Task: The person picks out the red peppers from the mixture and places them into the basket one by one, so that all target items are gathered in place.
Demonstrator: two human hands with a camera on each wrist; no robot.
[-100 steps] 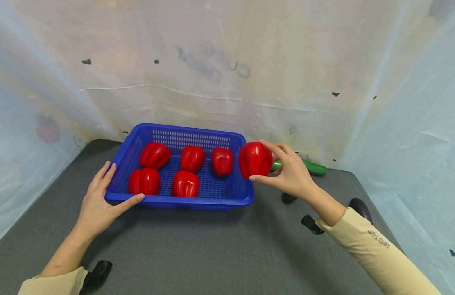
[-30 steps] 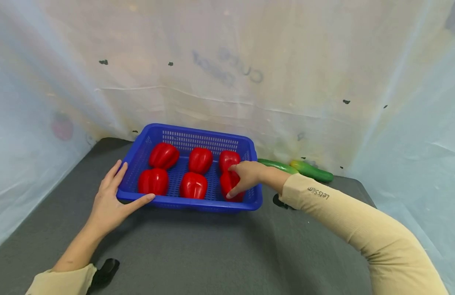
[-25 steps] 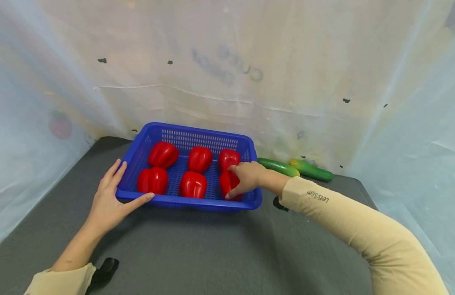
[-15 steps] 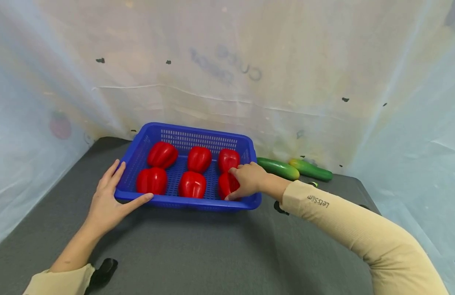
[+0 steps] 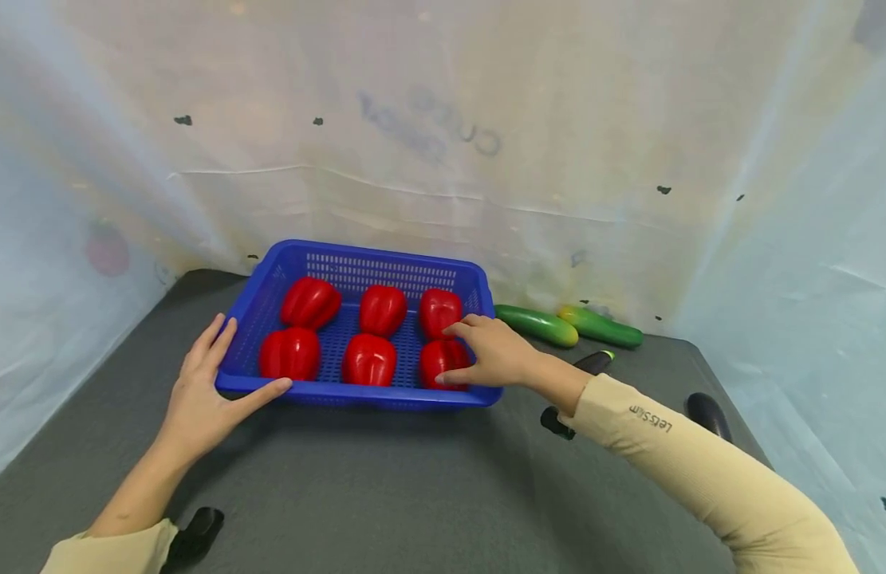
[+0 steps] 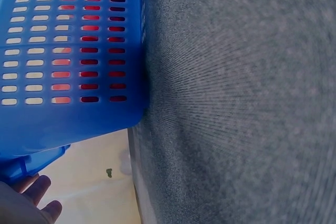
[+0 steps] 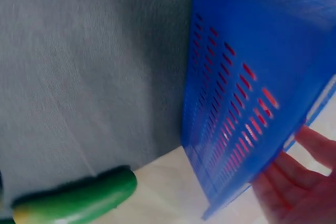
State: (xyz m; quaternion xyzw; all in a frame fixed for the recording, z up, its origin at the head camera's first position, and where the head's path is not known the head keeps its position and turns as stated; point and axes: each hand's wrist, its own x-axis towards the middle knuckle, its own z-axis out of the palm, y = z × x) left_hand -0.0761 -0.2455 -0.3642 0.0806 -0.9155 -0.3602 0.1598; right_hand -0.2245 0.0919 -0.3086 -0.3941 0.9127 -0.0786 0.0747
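In the head view, several red bell peppers lie in two rows inside a blue slotted plastic basket. My left hand spreads over the basket's near left corner, thumb along the front rim and straight fingers against the left rim. Over the right rim reaches my right hand, thumb and fingers parted beside the front right bell pepper. In the right wrist view its fingers pass over the rim, and their tips are hidden. Red shows through the basket's slots in the left wrist view.
Two green cucumbers with yellowish ends lie right of the basket against the plastic sheet. A dark eggplant is partly behind the right forearm, with another dark eggplant farther right. All stand on a grey tabletop.
My right hand has carried a bell pepper from beyond the right rim down into the basket's front right corner, let go and drawn back slightly right. My left hand stays at the basket.
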